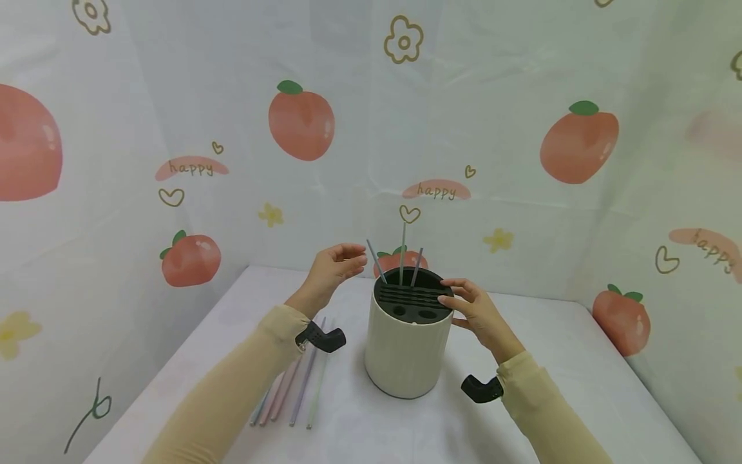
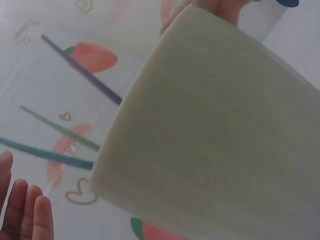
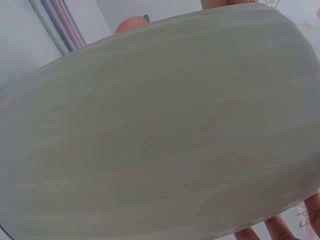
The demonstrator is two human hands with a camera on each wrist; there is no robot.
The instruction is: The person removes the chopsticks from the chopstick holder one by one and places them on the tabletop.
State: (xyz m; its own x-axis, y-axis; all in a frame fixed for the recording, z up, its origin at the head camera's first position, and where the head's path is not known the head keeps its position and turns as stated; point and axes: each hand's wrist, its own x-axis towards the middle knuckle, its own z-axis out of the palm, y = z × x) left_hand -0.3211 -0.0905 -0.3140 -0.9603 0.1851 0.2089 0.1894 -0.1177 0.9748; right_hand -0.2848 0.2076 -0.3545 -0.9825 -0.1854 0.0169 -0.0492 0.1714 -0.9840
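Observation:
A cream cylindrical utensil holder (image 1: 406, 354) with a black slotted insert (image 1: 414, 312) stands upright in front of me. From its back compartment rise a blue chopstick (image 1: 374, 256), a green chopstick (image 1: 402, 251) and a purple chopstick (image 1: 417, 265). Beside the blue one, my left hand (image 1: 337, 263) is raised with fingers extended, tips close to it and nothing gripped. My right hand (image 1: 476, 310) holds the holder's right rim, some fingertips over the top edge and others along the outer wall (image 3: 160, 125). The chopsticks' lower ends are hidden inside.
Several pastel chopsticks (image 1: 298, 390) lie on the white tabletop (image 1: 371, 432), left of the holder and partly behind my left forearm. A white printed curtain (image 1: 359, 187) encloses the back and sides of the table. Each wrist carries a black camera mount (image 1: 484, 389).

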